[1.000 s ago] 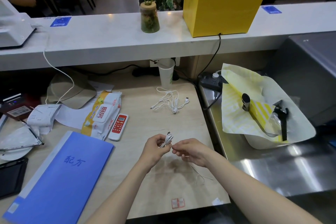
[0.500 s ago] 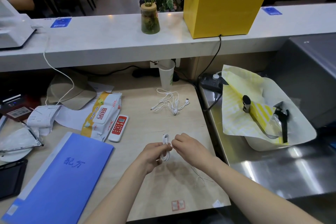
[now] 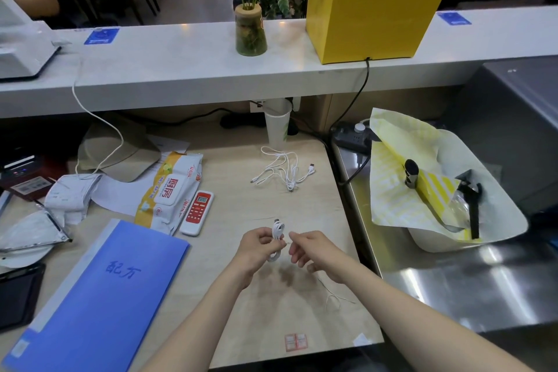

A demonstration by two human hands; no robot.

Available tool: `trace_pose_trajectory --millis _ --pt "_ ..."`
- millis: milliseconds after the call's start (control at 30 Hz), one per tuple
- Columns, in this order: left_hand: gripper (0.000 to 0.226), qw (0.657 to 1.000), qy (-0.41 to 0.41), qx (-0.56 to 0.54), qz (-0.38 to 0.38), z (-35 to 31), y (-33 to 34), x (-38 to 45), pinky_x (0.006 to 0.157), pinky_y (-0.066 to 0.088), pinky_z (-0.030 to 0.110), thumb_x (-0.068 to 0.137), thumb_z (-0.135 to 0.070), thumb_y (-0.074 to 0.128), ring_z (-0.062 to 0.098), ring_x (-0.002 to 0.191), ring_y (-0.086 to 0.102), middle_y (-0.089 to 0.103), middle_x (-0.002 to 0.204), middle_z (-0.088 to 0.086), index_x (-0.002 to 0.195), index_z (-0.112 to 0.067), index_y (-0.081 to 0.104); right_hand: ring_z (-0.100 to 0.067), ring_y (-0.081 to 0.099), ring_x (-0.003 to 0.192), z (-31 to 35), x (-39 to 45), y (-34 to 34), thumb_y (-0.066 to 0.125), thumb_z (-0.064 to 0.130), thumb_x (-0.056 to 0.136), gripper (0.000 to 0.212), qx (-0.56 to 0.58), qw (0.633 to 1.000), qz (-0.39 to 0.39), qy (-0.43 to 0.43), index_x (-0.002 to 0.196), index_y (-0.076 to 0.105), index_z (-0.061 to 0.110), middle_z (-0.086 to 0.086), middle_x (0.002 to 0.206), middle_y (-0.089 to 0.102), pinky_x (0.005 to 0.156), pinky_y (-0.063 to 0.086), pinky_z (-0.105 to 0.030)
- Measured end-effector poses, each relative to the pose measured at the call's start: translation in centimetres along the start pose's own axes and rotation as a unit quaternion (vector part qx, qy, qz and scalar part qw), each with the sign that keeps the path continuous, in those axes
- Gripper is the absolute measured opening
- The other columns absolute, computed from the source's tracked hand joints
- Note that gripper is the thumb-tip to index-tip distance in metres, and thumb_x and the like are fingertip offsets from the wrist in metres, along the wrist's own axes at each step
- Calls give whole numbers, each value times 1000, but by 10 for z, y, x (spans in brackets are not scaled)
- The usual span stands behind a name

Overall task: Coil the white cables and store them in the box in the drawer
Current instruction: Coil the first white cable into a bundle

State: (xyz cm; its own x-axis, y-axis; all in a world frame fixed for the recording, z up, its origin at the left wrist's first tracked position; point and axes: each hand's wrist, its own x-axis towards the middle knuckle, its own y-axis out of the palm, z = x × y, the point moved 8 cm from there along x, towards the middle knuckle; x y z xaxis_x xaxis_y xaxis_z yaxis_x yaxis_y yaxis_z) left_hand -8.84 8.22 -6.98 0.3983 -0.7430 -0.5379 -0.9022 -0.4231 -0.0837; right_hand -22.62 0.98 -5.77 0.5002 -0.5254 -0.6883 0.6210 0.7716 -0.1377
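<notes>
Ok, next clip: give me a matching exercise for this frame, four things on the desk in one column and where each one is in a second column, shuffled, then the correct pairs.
Things
1. coiled white cable
2. loose white cable
3. red and white remote
4. blue folder

Places
A. lying spread on the desk in front of the paper cup
B. near left part of the desk
C. held in the left hand, close to the right hand
D. beside the wipes pack, on its right

Pairs: 1-C, 2-A, 3-D, 4-B
</notes>
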Motion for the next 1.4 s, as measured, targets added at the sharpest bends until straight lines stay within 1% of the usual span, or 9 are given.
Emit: trace_pose_trajectory --millis 167,400,600,667,767,933,1100,1267,1400 --pt "14 998 60 24 12 -11 5 -4 59 44 13 85 -10 77 7 64 55 66 73 -1 93 -2 70 -12 54 52 -8 0 6 56 28 95 22 92 993 54 42 80 66 13 -2 68 66 45 36 -21" --pt "5 997 65 44 6 -11 4 -4 63 45 18 84 -7 74 9 67 57 68 72 -3 87 -8 70 -11 58 58 -9 1 5 63 23 89 15 92 992 72 36 85 71 11 -2 74 69 52 43 -21" --pt "5 999 38 35 5 -5 4 -5 60 44 18 83 -8 75 12 67 57 69 72 0 87 -8 72 -10 59 59 11 0 -4 63 16 87 11 -80 990 -10 -116 80 69 10 -3 71 70 57 48 -22" --pt "7 1000 9 14 2 -1 3 -4 54 44 13 82 -7 76 9 62 58 68 69 -2 88 -8 73 -14 57 65 25 -4 -4 61 17 87 11 -219 952 -55 -205 80 65 9 -1 72 66 65 48 -30" --pt "6 999 -47 17 10 7 4 -4 58 43 16 80 -11 77 6 59 59 66 64 -6 84 -15 75 -27 56 83 40 -12 9 52 18 94 14 -438 837 -77 -319 87 59 7 -10 88 61 72 42 -37" --pt "11 991 -133 -10 25 22 5 -8 59 30 27 79 -18 79 17 66 43 55 70 3 70 -20 71 -29 60 72 48 -31 20 70 8 81 7 -541 709 -110 -438 81 63 7 -9 79 61 56 45 -35" --pt "11 990 -135 5 39 26 1 -12 62 35 26 78 -24 82 15 67 52 62 71 0 74 -22 72 -26 54 94 30 -10 17 46 25 100 19 -516 774 -92 -355 98 57 9 -9 100 56 73 45 -40" --pt "9 993 -105 45 30 34 -12 -16 57 40 20 87 -15 76 17 71 54 61 80 8 91 -7 75 -29 58 82 18 3 31 48 28 96 20 -460 834 -45 -302 85 55 12 -6 88 58 73 46 -42" --pt "20 990 -120 69 6 53 -32 -28 55 37 20 92 -14 69 16 68 53 61 81 9 102 3 74 -27 59 82 10 17 57 50 30 93 18 -451 847 -2 -281 79 51 21 -6 86 63 71 46 -39"
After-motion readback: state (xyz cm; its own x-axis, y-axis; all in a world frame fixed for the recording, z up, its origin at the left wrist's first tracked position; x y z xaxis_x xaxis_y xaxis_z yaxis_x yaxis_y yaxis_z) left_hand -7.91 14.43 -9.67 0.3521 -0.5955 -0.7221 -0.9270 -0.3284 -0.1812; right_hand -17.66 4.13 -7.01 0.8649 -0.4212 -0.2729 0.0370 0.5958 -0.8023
